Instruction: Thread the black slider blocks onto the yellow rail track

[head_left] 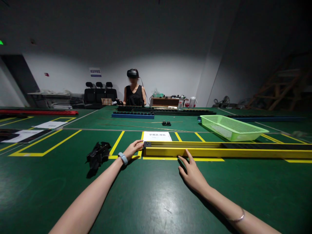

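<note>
A long yellow channel rail [165, 152] lies across the table in front of me, running off to the right. At its left end sits a small black block [147, 145], partly inside the channel. My left hand [133, 148] is closed on that block at the rail end, with a blue watch band on the wrist; its fingertips are partly hidden. My right hand [192, 172] is open, fingers spread, the index fingertip touching the rail's front wall. Dark pieces [226, 146] line the channel farther right. A pile of black parts [98, 155] lies left of my left hand.
A light green basket [234, 130] stands behind the rail. A white paper label [157, 136] lies behind the rail's left end. Two small black pieces [166, 123], thin rods and a blue rail [133, 115] are farther back. A person [134, 92] wearing a headset is across the table.
</note>
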`<state>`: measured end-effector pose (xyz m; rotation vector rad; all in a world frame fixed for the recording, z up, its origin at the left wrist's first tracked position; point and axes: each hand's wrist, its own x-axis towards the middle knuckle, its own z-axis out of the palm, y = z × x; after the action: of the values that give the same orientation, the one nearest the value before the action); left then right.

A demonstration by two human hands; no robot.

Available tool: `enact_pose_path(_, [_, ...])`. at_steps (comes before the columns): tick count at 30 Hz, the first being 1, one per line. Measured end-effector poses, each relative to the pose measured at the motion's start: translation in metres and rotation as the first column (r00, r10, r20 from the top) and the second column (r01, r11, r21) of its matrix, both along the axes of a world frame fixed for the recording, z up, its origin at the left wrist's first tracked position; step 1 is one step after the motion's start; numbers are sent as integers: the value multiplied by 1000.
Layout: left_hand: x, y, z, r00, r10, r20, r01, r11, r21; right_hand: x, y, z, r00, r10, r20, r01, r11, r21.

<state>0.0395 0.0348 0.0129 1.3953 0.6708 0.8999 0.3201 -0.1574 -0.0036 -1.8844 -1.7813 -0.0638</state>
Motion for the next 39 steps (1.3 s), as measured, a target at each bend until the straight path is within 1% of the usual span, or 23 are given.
enact_pose_path(7, [2,-2,2,999,18,40,-15,998,-57,2,2,-2,1000,-3,16,3,1000,-13])
enact_pose_path(11, [1,-7,8,1000,28,11,-27,994,-102,2,3,-3,1000,-3,15,4,1000,-16])
enact_pose_path(13, [1,-8,9,1000,26,15,-25,995,-94,2,2,-3,1000,-5,11,5,1000,-19])
enact_pose_path(16, [2,-6,6,997,30,66,-26,998,-62,2,2,-2,1000,-5,5,5,1000,-21])
enact_pose_path(20, [4,-2,2,993,24,113,-15,997,-75,1,1,-1,1000,-8,13,8,1000,-13])
enact_pose_path(24, [8,-6,7,991,17,131,-2,994,-113,1,2,-1,1000,-8,26,8,1000,-11])
enact_pose_path(28, [13,-11,12,987,-15,163,34,993,-112,1,2,-1,1000,-14,23,14,1000,-9])
enact_pose_path(35, [17,-7,6,991,-9,132,26,992,-127,0,2,-1,1000,-17,24,18,1000,-7])
enact_pose_path(39, [18,-4,5,994,-8,109,19,995,-100,-1,2,-1,1000,-17,17,17,1000,-1])
